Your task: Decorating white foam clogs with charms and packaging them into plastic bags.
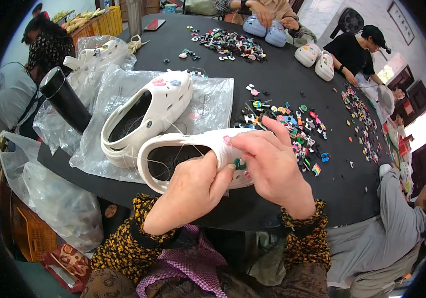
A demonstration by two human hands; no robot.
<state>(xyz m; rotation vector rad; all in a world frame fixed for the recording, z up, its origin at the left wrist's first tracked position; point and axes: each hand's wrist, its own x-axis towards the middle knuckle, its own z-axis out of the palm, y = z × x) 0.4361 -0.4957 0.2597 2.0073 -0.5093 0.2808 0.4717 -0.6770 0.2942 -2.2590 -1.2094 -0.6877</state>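
Observation:
A white clog (151, 153) lies tilted in front of me, and my left hand (188, 186) grips it with its fingers inside the opening and its thumb on the outside. My right hand (275, 164) is at the clog's toe, a fingertip against a pink charm (227, 140) on the upper. A green charm (240, 164) shows close below those fingers, partly covered. Beside it, a second white clog (177, 102), with pink and blue charms on its toe, rests on a clear plastic bag (215, 94). A thin clear cord loops around the clogs.
Loose colourful charms (297, 121) are heaped right of my hands, with more piles (230, 43) farther off. A black bottle (66, 99) stands left among plastic bags. Across the black table (173, 44), a person handles blue clogs (265, 31); white clogs (315, 59) sit near another person.

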